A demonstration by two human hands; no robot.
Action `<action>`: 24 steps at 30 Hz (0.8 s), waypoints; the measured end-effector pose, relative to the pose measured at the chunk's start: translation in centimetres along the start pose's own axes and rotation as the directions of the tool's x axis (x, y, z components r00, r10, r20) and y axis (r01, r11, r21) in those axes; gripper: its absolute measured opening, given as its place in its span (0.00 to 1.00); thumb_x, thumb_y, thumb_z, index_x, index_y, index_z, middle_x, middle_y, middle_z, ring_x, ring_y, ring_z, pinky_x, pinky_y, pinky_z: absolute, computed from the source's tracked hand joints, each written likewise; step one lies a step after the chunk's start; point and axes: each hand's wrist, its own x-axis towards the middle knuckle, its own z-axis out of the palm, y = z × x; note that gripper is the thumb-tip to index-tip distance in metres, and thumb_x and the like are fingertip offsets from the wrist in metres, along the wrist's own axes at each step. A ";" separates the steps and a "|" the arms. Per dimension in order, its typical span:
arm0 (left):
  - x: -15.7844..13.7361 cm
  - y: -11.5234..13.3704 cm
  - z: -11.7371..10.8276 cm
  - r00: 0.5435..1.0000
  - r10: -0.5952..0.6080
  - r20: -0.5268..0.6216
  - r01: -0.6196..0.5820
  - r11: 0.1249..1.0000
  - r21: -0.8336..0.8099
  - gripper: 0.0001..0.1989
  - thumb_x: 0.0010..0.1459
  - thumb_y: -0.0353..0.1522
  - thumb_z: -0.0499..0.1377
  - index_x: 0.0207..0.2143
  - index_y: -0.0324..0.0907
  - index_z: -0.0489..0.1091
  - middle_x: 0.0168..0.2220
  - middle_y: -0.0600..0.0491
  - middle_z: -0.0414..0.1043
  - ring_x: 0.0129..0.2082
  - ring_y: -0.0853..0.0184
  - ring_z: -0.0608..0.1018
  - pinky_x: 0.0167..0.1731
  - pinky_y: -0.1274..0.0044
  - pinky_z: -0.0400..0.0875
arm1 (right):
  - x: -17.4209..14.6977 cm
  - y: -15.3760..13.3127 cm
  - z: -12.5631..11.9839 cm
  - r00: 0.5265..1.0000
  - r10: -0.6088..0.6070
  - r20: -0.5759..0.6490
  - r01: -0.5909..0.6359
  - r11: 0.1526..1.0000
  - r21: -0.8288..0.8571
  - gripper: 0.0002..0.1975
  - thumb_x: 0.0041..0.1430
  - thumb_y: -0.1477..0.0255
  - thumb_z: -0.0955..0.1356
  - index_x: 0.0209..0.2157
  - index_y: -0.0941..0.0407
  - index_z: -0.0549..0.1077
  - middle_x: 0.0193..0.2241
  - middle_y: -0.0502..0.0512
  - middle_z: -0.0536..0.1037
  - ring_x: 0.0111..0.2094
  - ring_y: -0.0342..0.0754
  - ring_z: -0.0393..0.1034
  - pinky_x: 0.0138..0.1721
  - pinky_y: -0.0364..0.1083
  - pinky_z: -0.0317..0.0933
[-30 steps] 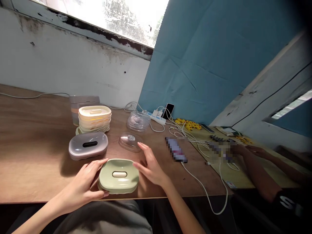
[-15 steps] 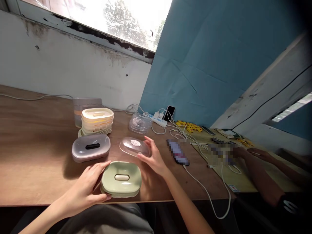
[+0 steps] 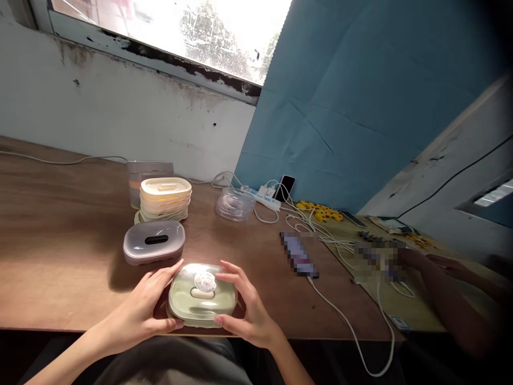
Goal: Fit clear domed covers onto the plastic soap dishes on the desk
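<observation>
A pale green oval lidded box sits at the table's front edge, a slot and small raised bar on its top. Over that top lies a clear plastic cover bearing a round sticker; whether it is fully seated I cannot tell. My left hand is closed around the box's left side, thumb at the front corner. My right hand grips the clear cover's right side, fingers on top and thumb at the front edge. Just behind my left hand stands a grey oval box with a dark slot.
Stacked cream lids stand before a grey container at the back. Nested clear covers lie by a power strip. A blurred phone trails a white cable on the right. Beyond it is another person's arm.
My right hand has brought the clear cover left and toward me, from beside the green box onto its top. My left hand stays on the box. The view has shifted slightly.
</observation>
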 end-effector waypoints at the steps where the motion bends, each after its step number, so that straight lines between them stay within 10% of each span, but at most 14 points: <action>1: 0.0 0.1 0.0 1.000 -0.002 0.002 0.002 1.000 -0.007 0.41 0.56 0.35 0.60 0.66 0.55 0.40 0.64 0.51 0.53 0.61 0.53 0.59 0.57 0.62 0.61 | -0.1 -0.1 0.0 1.000 -0.005 0.008 0.005 1.000 -0.016 0.30 0.51 0.65 0.73 0.55 0.51 0.64 0.61 0.61 0.57 0.63 0.57 0.51 0.61 0.55 0.50; 17: 0.1 0.4 0.0 0.998 0.031 -0.046 -0.028 0.997 0.074 0.40 0.56 0.34 0.57 0.66 0.52 0.39 0.63 0.50 0.57 0.59 0.53 0.64 0.55 0.64 0.63 | -1.3 0.6 -0.8 0.989 -0.129 0.066 0.145 0.886 -0.441 0.36 0.52 0.58 0.71 0.61 0.47 0.59 0.64 0.62 0.51 0.62 0.61 0.50 0.60 0.61 0.49; 24: 0.1 0.7 -0.4 0.999 0.025 -0.026 -0.023 0.998 0.062 0.41 0.55 0.35 0.58 0.66 0.53 0.40 0.61 0.50 0.61 0.57 0.53 0.67 0.53 0.65 0.65 | -1.2 0.4 -0.4 0.986 -0.103 0.128 0.143 0.919 -0.367 0.36 0.53 0.57 0.71 0.62 0.47 0.58 0.66 0.60 0.45 0.65 0.61 0.46 0.60 0.58 0.51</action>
